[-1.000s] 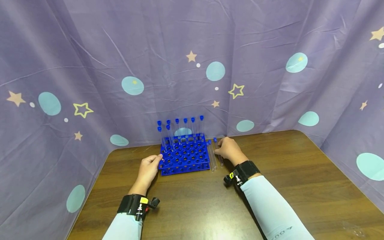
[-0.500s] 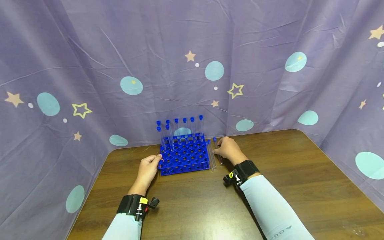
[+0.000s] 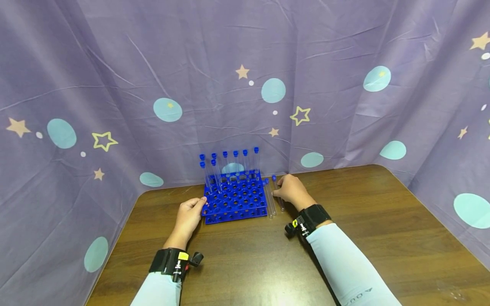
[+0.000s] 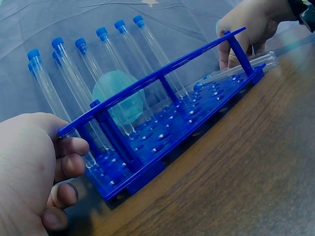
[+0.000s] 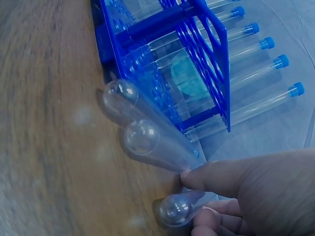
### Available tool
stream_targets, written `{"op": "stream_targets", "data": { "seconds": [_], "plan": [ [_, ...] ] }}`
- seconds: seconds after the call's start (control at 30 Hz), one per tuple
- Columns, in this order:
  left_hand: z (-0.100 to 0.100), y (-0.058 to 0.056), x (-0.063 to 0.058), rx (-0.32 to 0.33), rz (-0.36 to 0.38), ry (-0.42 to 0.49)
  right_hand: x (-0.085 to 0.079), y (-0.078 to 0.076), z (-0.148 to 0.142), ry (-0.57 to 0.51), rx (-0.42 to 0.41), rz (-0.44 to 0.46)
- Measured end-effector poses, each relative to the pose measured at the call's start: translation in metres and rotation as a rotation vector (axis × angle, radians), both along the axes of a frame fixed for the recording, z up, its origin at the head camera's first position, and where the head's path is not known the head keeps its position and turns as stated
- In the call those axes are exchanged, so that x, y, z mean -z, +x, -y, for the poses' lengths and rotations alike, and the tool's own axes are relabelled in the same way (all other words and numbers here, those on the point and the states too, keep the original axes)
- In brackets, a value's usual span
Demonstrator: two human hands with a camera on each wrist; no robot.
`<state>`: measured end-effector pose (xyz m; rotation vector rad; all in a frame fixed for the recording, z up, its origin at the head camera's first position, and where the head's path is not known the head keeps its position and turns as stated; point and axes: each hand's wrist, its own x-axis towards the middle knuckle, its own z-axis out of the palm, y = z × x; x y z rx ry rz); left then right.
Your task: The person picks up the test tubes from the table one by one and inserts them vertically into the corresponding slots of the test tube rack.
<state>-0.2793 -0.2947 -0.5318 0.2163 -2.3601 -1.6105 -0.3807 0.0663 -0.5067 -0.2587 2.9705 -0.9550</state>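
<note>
A blue test tube rack [image 3: 235, 197] stands on the table, with several clear, blue-capped test tubes upright in its back and left holes. At the rack's left front corner, my left hand [image 3: 190, 216] grips the edge of the top plate; the left wrist view shows the thumb above and curled fingers [image 4: 69, 167] below. Right of the rack, my right hand [image 3: 294, 191] holds a lying test tube [image 5: 175, 210] between thumb and fingers. Its blue cap [image 3: 274, 178] sticks out past the hand. Two more test tubes [image 3: 270, 202] lie side by side between that hand and the rack.
The wooden table [image 3: 245, 263] runs up to a purple curtain [image 3: 229, 85] close behind the rack. A small, clear, crumpled-looking item [image 3: 451, 291] lies at the table's right front. Each wrist wears a black strap with a camera mount [image 3: 172, 261].
The head view has shifted very slightly. Both hands, the rack and the test tubes keep their places.
</note>
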Motion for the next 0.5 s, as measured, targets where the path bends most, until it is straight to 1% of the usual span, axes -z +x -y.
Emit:
{"op": "stream_targets", "data": {
  "seconds": [0.23, 0.5],
  "plan": [
    [-0.0006, -0.0004, 0.0011, 0.001, -0.005, 0.002, -0.0013, 0.0011, 0.0003, -0.001, 0.015, 0.009],
    [-0.0003, -0.0007, 0.0007, -0.001, -0.013, 0.02, -0.0014, 0.0005, -0.0009, -0.04, 0.023, 0.008]
  ]
}}
